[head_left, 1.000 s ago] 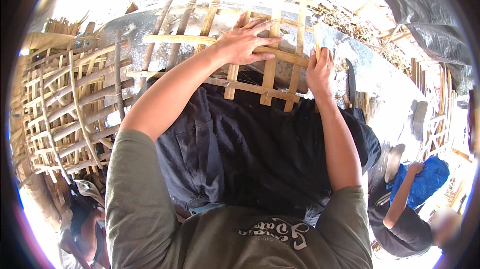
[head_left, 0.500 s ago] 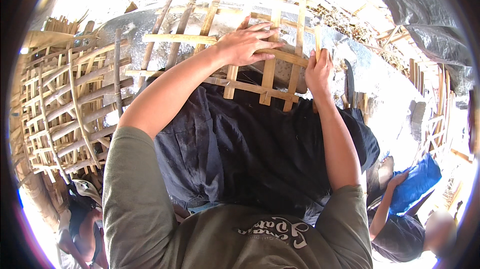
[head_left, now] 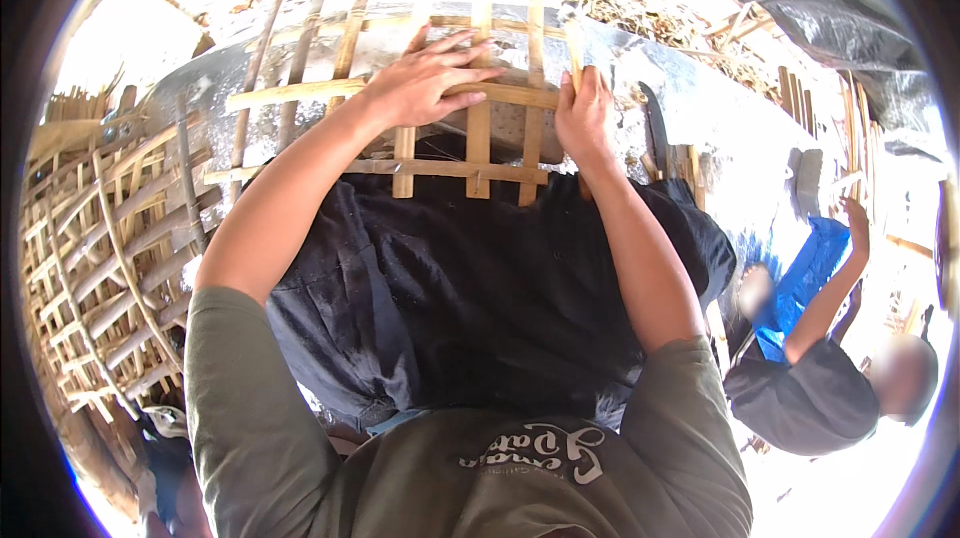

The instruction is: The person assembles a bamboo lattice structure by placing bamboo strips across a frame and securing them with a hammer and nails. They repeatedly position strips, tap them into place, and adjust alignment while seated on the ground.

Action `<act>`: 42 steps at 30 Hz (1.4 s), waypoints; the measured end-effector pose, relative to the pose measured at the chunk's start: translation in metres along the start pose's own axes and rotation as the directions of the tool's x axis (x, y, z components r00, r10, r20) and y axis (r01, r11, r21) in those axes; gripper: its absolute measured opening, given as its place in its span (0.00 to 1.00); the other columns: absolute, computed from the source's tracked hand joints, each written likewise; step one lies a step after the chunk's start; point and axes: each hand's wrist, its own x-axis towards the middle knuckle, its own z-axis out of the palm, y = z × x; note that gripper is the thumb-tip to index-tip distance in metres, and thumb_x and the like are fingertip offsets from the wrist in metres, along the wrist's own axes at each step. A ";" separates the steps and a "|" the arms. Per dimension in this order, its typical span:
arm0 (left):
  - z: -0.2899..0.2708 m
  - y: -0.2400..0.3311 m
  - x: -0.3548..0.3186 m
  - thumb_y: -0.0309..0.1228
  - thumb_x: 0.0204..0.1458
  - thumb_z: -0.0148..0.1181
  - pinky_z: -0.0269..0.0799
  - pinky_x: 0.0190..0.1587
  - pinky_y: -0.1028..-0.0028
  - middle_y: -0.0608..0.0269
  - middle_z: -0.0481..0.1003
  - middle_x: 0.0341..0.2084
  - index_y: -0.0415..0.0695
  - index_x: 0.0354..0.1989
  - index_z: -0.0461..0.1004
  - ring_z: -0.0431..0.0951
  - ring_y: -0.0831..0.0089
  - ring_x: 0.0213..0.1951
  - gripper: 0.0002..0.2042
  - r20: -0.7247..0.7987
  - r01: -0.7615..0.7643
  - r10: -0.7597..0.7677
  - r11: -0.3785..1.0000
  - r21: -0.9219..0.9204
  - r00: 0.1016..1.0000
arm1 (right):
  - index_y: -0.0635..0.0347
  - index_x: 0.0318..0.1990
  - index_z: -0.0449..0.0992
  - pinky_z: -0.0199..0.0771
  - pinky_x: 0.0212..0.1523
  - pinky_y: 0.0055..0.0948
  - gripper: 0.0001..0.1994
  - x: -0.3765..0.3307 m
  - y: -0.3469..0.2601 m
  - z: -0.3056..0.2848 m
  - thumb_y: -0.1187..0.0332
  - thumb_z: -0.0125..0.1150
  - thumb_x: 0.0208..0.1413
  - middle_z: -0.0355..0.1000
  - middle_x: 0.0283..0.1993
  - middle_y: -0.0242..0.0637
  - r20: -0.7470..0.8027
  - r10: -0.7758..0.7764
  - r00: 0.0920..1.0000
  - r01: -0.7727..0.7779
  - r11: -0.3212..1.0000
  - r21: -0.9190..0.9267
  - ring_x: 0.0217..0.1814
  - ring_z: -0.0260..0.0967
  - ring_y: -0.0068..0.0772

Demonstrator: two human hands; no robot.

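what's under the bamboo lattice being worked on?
Under the bamboo lattice: a silvery sheet beyond, dark trousers at its near edge. Left hand and right hand cover parts of it.

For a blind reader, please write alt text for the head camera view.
A person's left hand lies flat on a pale woven bamboo-strip lattice across their dark-clothed lap, while the right hand grips one upright bamboo strip. Another person crouches at right.

Lattice top: the bamboo lattice (head_left: pixel 470 98) ran beyond the upper edge, above the left hand (head_left: pixel 425 83).
Right palm: the right hand (head_left: pixel 585 118) hid whatever it gripped of the slat.
Nearby person (head_left: pixel 830 378): face blurred, right of right hand.
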 end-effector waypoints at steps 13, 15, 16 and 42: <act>-0.004 0.004 0.004 0.63 0.60 0.32 0.33 0.73 0.50 0.73 0.55 0.69 0.72 0.65 0.63 0.47 0.66 0.72 0.27 0.025 0.022 -0.022 1.000 0.000 0.999 | 0.70 0.38 0.66 0.67 0.43 0.54 0.13 0.000 0.003 -0.001 0.65 0.49 0.64 0.69 0.39 0.59 0.024 0.058 0.998 -0.060 0.996 0.062 0.42 0.67 0.64; -0.003 0.004 0.003 0.63 0.60 0.32 0.33 0.74 0.51 0.73 0.55 0.69 0.73 0.65 0.62 0.47 0.66 0.72 0.27 0.021 0.022 -0.022 1.000 0.006 1.000 | 0.69 0.38 0.66 0.67 0.43 0.54 0.13 0.000 0.003 0.001 0.65 0.49 0.64 0.69 0.39 0.59 0.024 0.056 0.998 -0.058 0.997 0.059 0.42 0.67 0.63; -0.003 0.004 0.002 0.63 0.60 0.32 0.33 0.74 0.51 0.72 0.55 0.70 0.73 0.65 0.62 0.47 0.66 0.72 0.27 0.020 0.022 -0.022 1.000 0.010 1.000 | 0.69 0.38 0.66 0.67 0.43 0.54 0.13 0.000 0.003 0.001 0.65 0.49 0.64 0.69 0.39 0.59 0.026 0.057 0.998 -0.059 0.997 0.054 0.43 0.67 0.63; -0.008 0.013 0.007 0.57 0.64 0.27 0.32 0.71 0.41 0.72 0.46 0.73 0.74 0.68 0.55 0.42 0.65 0.73 0.25 0.122 0.036 -0.047 0.996 0.087 0.991 | 0.70 0.38 0.65 0.70 0.43 0.52 0.13 -0.005 0.005 0.009 0.64 0.47 0.64 0.68 0.39 0.58 0.009 0.059 0.998 -0.058 0.997 -0.054 0.43 0.68 0.61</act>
